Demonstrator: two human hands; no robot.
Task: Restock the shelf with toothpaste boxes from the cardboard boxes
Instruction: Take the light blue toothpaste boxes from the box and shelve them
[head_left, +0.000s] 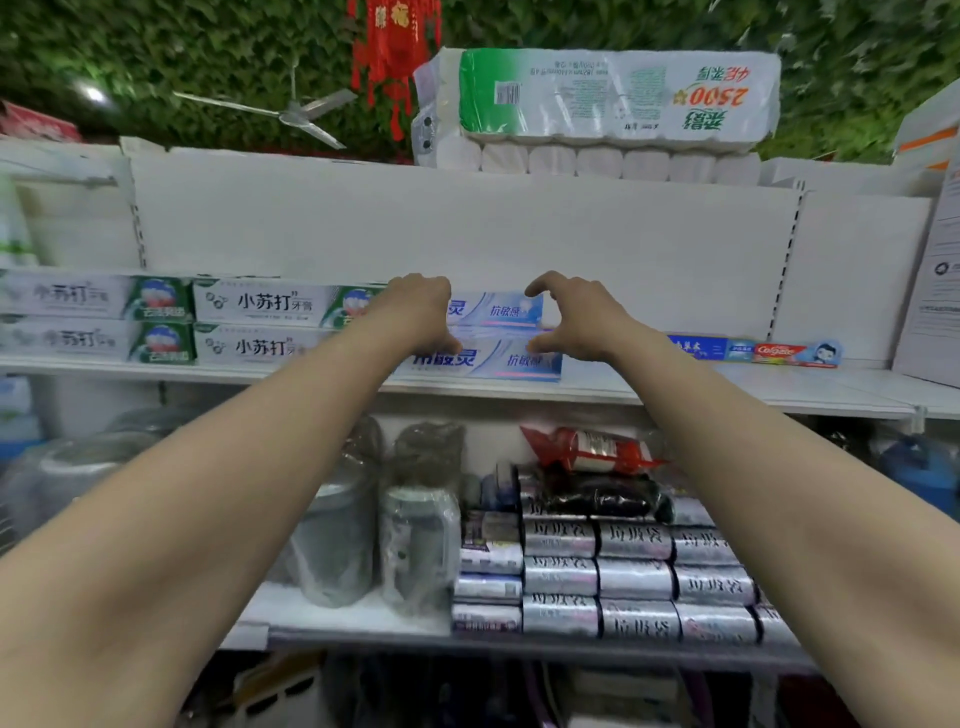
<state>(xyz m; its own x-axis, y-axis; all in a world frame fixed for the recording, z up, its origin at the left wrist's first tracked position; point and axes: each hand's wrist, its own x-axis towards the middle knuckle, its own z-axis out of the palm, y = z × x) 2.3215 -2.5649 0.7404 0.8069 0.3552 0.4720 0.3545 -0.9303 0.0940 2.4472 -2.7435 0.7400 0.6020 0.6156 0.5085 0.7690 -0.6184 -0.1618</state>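
Two blue-and-white toothpaste boxes lie stacked on the white shelf (623, 387), the upper box (498, 309) on the lower box (488, 361). My left hand (418, 312) covers the left end of the stack, its fingers curled over the upper box and its thumb down at the lower one. My right hand (571, 317) curves in a C round the upper box's right end, with the forefinger at its top edge and the thumb underneath. Green-and-white toothpaste boxes (260, 322) fill the shelf to the left in two layers. No cardboard box is in view.
A low row of blue and red toothpaste boxes (753, 351) lies to the right, with bare shelf in front of it. Toilet-paper packs (597, 104) sit on top of the unit. On the shelf below stand wrapped steel cups (415, 540) and silver bag rolls (634, 577).
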